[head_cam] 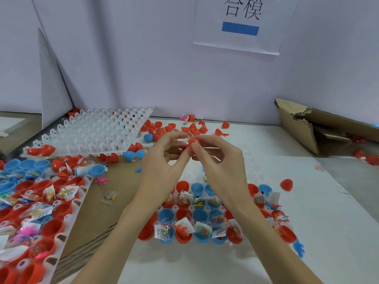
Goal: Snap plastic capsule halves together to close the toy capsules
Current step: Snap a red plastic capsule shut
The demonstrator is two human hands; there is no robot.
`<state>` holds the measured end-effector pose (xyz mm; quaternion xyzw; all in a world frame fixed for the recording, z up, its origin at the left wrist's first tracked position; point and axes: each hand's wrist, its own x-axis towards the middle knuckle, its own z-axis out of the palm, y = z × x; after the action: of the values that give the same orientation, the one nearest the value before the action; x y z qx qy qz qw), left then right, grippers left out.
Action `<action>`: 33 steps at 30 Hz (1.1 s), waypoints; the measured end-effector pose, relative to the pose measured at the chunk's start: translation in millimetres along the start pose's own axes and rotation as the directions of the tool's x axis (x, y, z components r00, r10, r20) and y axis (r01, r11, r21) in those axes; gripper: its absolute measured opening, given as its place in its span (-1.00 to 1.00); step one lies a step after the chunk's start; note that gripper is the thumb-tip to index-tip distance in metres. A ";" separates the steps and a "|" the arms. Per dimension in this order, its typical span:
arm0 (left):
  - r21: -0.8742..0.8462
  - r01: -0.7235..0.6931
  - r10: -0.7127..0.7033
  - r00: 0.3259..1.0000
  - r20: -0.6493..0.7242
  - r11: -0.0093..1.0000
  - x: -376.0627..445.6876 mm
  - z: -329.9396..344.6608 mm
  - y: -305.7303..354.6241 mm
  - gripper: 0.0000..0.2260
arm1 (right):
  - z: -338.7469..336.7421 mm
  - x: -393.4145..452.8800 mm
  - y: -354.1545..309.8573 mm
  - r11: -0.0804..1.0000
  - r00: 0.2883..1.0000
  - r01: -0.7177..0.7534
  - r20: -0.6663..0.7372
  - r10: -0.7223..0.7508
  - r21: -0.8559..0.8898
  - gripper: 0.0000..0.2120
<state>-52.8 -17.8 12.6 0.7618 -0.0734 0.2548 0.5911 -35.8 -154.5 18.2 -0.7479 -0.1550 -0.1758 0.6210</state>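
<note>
Both hands hold a red capsule (192, 142) up above the tray (205, 220): left hand (164, 160) pinches the lower half, right hand (217, 158) pinches the top. Line up the rims, then squeeze evenly until they click

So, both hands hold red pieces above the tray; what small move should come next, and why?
Probably press the two halves together until they snap. The right hand pinches a red plastic capsule half, and the left hand holds a second red piece right beside it, apparently not yet joined.

"合模" on wall sign (244, 23)
</note>
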 end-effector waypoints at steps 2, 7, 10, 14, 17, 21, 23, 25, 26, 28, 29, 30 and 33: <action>-0.026 -0.020 0.020 1.000 0.002 0.999 0.0 -2.7 2.4 -0.85 | 0.5 -0.5 -0.1 1.000 1.000 0.010 -0.008 -0.010 -0.018 -0.82; -0.010 -0.083 0.084 0.992 0.099 0.996 -0.1 -6.5 1.9 -0.82 | -2.3 -0.1 -2.3 1.000 0.999 0.005 -0.037 -0.004 0.026 -0.87; 0.016 -0.092 0.091 0.994 0.065 0.996 -0.1 -3.7 0.7 -0.81 | -2.4 -0.1 -3.3 0.998 1.000 -0.018 -0.021 0.020 0.062 -0.87; -0.059 -0.067 0.070 0.997 0.034 0.996 0.1 -2.8 -0.4 -0.83 | -0.4 -0.9 -2.1 1.000 1.000 -0.003 -0.004 0.003 0.012 -0.82; -0.115 -0.011 0.015 1.000 0.027 0.993 -0.3 -1.0 0.4 -0.81 | 2.7 -2.5 -2.0 0.999 1.000 0.021 0.011 -0.021 -0.032 -0.82; -0.211 0.023 -0.019 1.000 0.018 0.977 2.8 -5.3 -0.6 -0.92 | 4.7 -4.4 -3.5 0.999 0.999 0.037 0.037 -0.037 0.004 -0.84; -0.217 0.034 -0.031 0.999 0.020 0.976 2.8 -5.3 0.3 -0.91 | 3.4 -3.6 -3.7 0.999 0.999 0.046 0.025 -0.046 0.022 -0.83; -0.234 0.037 -0.041 0.999 -0.014 0.972 2.2 -4.3 1.5 -0.86 | 2.2 -2.7 -4.7 0.998 0.999 0.038 0.021 -0.039 0.056 -0.83; -0.248 0.031 -0.036 0.999 -0.017 0.968 1.9 -4.4 2.1 -0.86 | 1.5 -2.1 -4.9 0.997 0.999 0.031 0.019 -0.032 0.075 -0.83; -0.258 0.008 -0.004 1.000 0.016 0.966 1.4 -5.4 2.6 -0.86 | -0.5 -0.8 -6.0 0.994 1.000 0.020 0.009 -0.021 0.106 -0.83; -0.256 -0.001 0.011 0.999 0.038 0.967 1.6 -6.3 2.8 -0.84 | -1.9 0.1 -6.9 0.993 1.000 0.020 -0.002 -0.020 0.120 -0.84; -0.254 -0.009 0.024 0.998 0.056 0.967 1.8 -7.2 3.5 -0.82 | -3.0 0.8 -7.9 0.991 1.000 0.022 -0.010 -0.021 0.133 -0.85; -0.249 -0.050 0.064 0.997 0.047 0.967 1.6 -6.9 4.5 -0.76 | -4.3 1.0 -11.4 0.983 1.000 0.029 -0.012 -0.028 0.181 -0.88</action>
<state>-55.3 -12.4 18.4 0.6864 -0.1428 0.2396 0.6716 -40.3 -156.7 29.3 -0.6851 -0.1780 -0.1735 0.6847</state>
